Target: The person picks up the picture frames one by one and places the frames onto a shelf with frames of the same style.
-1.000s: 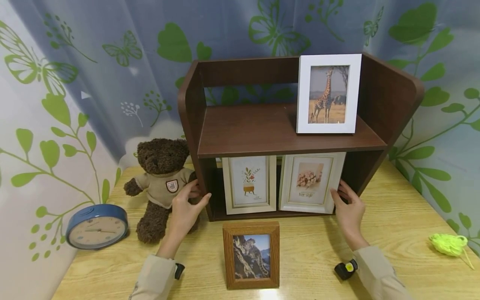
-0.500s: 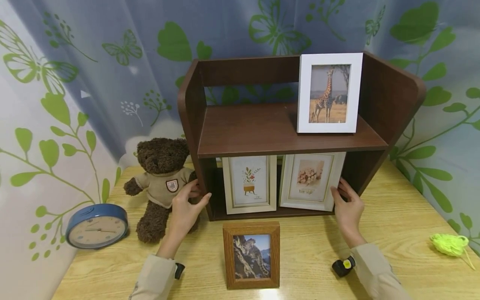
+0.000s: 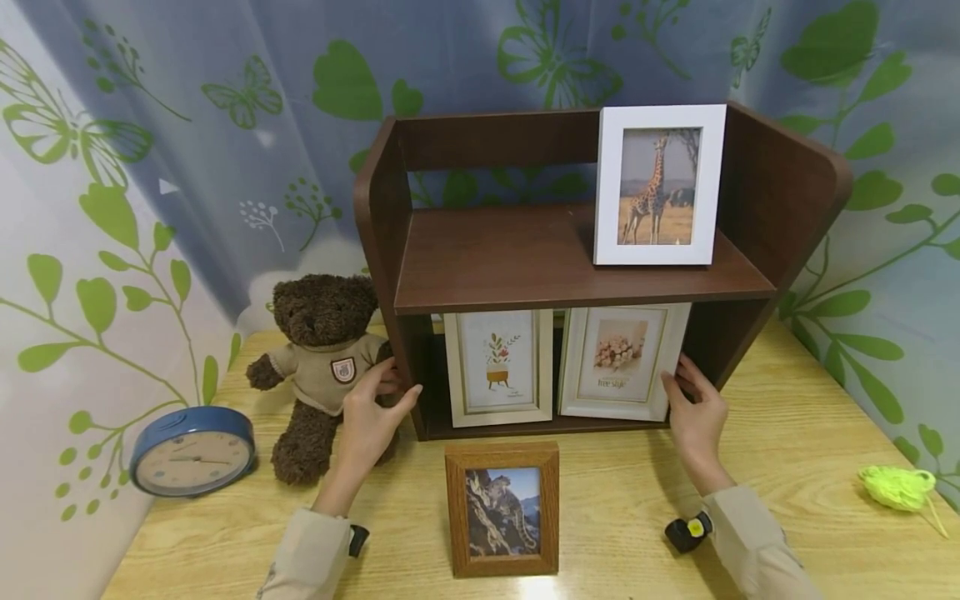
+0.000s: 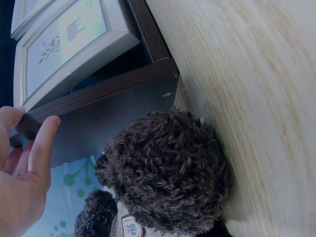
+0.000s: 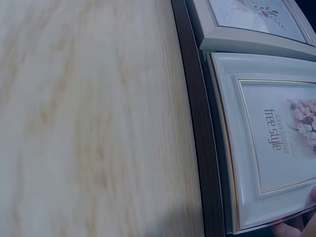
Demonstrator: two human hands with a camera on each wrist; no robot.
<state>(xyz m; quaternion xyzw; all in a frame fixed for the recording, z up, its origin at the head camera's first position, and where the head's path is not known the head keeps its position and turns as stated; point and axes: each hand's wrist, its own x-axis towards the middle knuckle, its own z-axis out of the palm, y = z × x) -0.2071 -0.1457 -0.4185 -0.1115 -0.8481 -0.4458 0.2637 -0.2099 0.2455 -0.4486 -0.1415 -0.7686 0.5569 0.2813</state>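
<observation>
A dark brown two-tier desk shelf (image 3: 480,260) stands on the table. My left hand (image 3: 371,417) grips the front edge of its left side panel, thumb and fingers on either side, as the left wrist view also shows. In the lower tier, a cream picture frame with a potted plant print (image 3: 498,369) stands beside a white picture frame with a flower print (image 3: 625,364). My right hand (image 3: 697,417) pinches the white frame at its right edge; in the right wrist view only some fingertips (image 5: 289,229) show at that edge.
A white giraffe picture frame (image 3: 660,185) stands on the upper tier. In front of the shelf is a brown wooden picture frame (image 3: 502,510). A teddy bear (image 3: 322,367) sits against the left side, next to a blue clock (image 3: 195,454). Yellow-green yarn (image 3: 897,489) lies at the right.
The white flower frame's lower edge has shifted slightly back into the lower tier, and my right hand has moved a little with it. The left hand keeps its grip on the side panel.
</observation>
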